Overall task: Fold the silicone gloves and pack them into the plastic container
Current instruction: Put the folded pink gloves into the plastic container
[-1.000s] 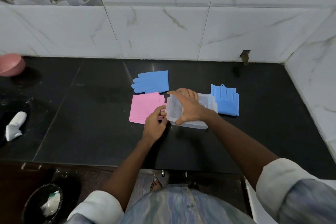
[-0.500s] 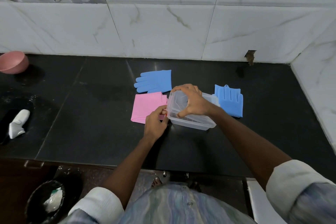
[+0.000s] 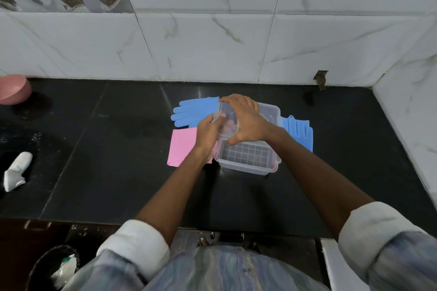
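A clear plastic container (image 3: 246, 160) stands open on the black counter, its ribbed floor showing and nothing inside. Its clear lid (image 3: 269, 113) is raised and tilted above the container's far half. My right hand (image 3: 246, 120) grips the lid from above, thumb at the near edge. My left hand (image 3: 208, 133) pinches the lid's left edge. One blue silicone glove (image 3: 194, 112) lies flat behind and to the left, partly hidden by the lid. A second blue glove (image 3: 299, 132) lies right of the container. A folded pink glove (image 3: 182, 146) lies to the left under my left wrist.
A pink bowl (image 3: 13, 88) sits at the far left against the tiled wall. A white crumpled object (image 3: 15, 171) lies at the left edge of the counter. A black bin (image 3: 54, 267) stands on the floor below. The side wall closes the right end.
The lid has come off the container and risen away from me, exposing the inside. My left hand moved from the container's left corner up to the lid's edge.
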